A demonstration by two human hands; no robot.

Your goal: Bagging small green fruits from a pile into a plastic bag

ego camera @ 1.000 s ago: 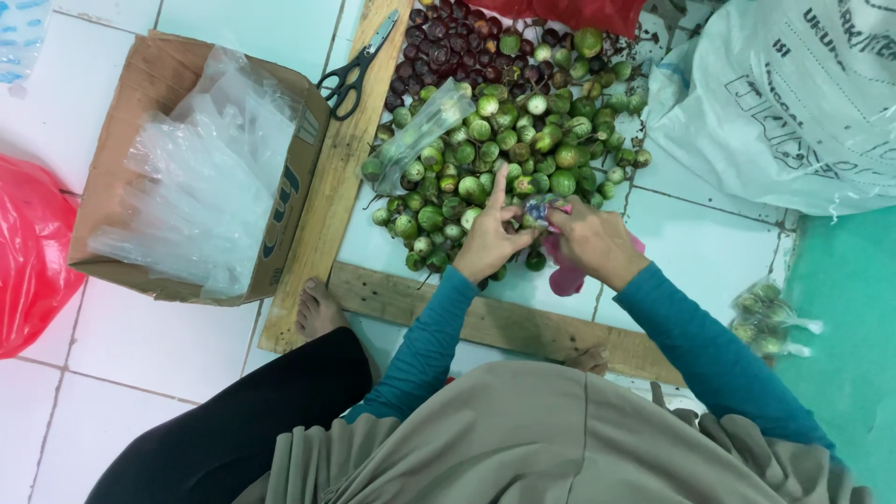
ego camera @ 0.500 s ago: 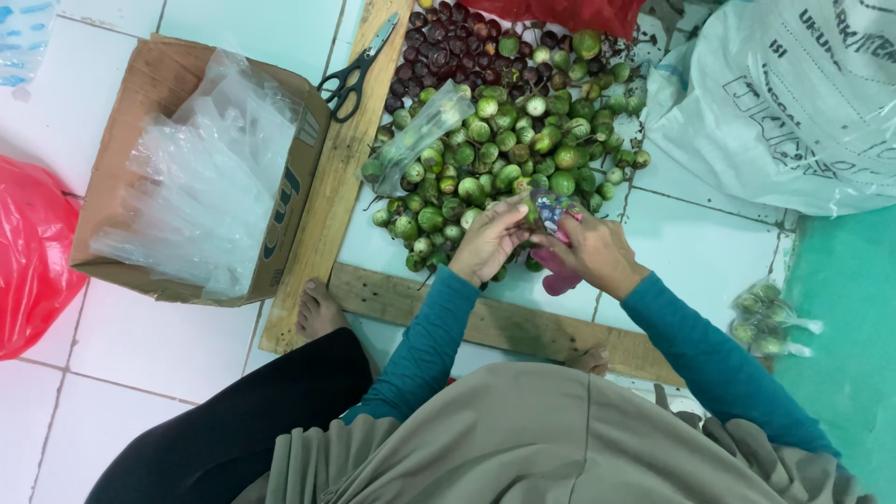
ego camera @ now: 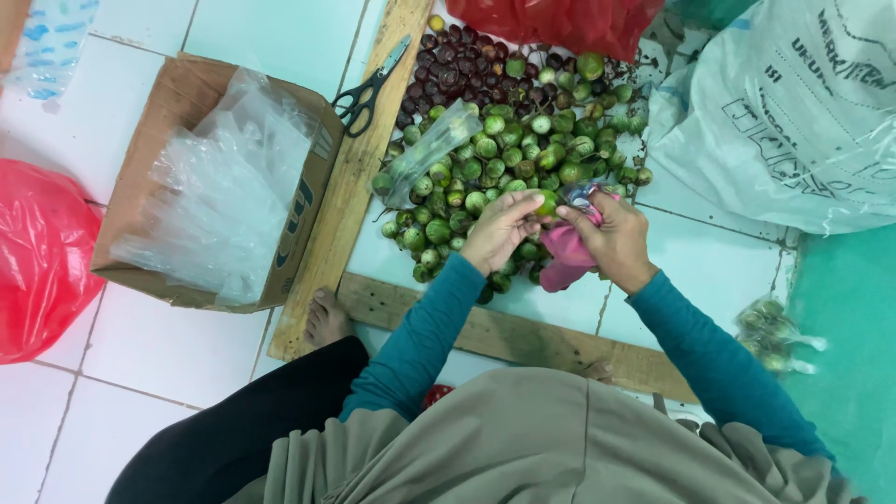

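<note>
Seen from above: I sit on a white tiled floor (ego camera: 280, 37), its grout lines dark, with my bare foot (ego camera: 327, 319) resting against a frame of wooden planks (ego camera: 485, 329) laid flat on the tiles. Inside the frame lies a heap of small round green fruit (ego camera: 509, 154), grading into dark purple fruit (ego camera: 457, 65) at the far end.

My left hand (ego camera: 499, 229) is curled, its fingertips pinching one green fruit (ego camera: 547, 203) just above the near edge of the heap. My right hand (ego camera: 611, 238) is closed around a small clear plastic bag (ego camera: 583, 194) — its mouth touches the fruit — and a pink cloth (ego camera: 565, 257) lies under that palm. How much the bag already contains I cannot tell.

A long clear bag (ego camera: 431, 149) lies on the heap's left side. Black scissors (ego camera: 369, 89) rest on the left plank. Beyond that plank stands an open cardboard box (ego camera: 168, 112) holding a stack of clear plastic bags (ego camera: 219, 191). A red plastic bag (ego camera: 37, 252) sits at the far left, another red bag (ego camera: 560, 23) at the top of the heap. A large white sack (ego camera: 784, 121) fills the upper right, and beneath it — on a green mat (ego camera: 854, 308) — lies a filled bag of fruit (ego camera: 770, 329).
</note>
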